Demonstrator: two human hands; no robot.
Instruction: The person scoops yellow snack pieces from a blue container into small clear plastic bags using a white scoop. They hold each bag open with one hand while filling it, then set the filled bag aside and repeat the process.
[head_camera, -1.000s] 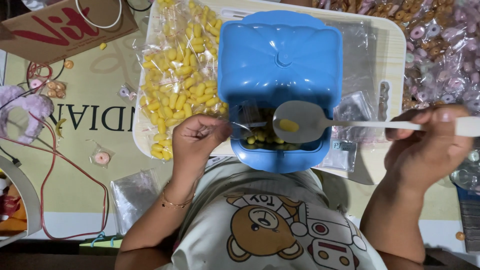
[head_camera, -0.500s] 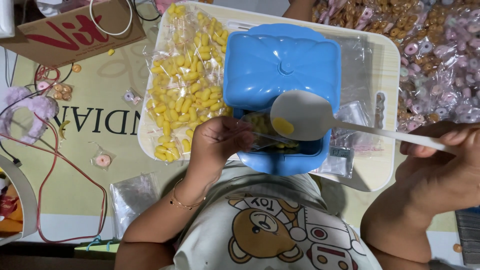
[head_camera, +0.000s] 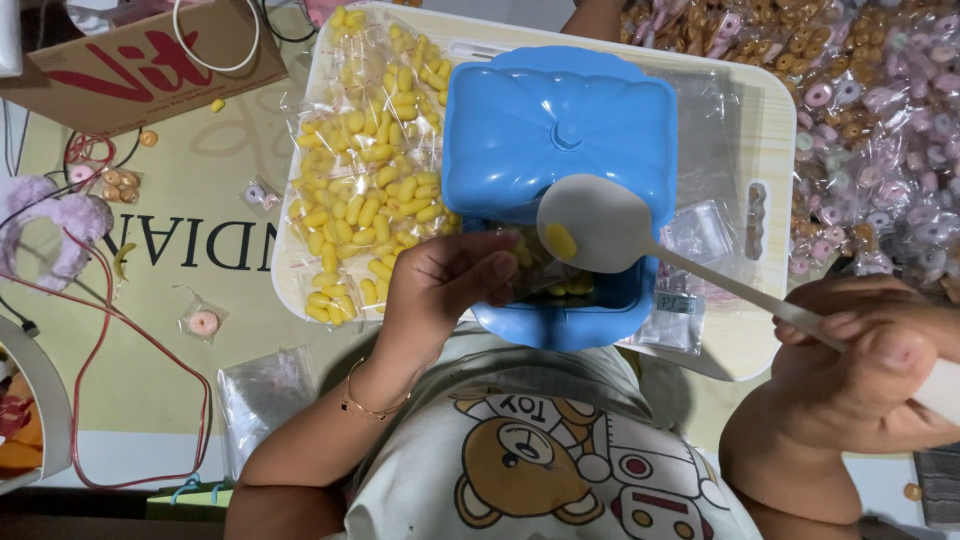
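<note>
**One yellow piece on the spoon, over the blue box**

Seen from above. Right hand (head_camera: 865, 355) clenched around the handle of a white spoon (head_camera: 600, 225), fingers wrapped tight. On the spoon bowl, one yellow candy (head_camera: 561, 241), held above the open part of the blue box (head_camera: 560, 140). Left hand (head_camera: 450, 285) at the box edge, fingers closed on a small clear bag (head_camera: 545, 275), partly hidden. Box resting on a white tray (head_camera: 760, 110), beside many small bags of yellow candy (head_camera: 365, 170). On the right of the tabletop, a heap of packed ring sweets (head_camera: 880, 120).
</note>
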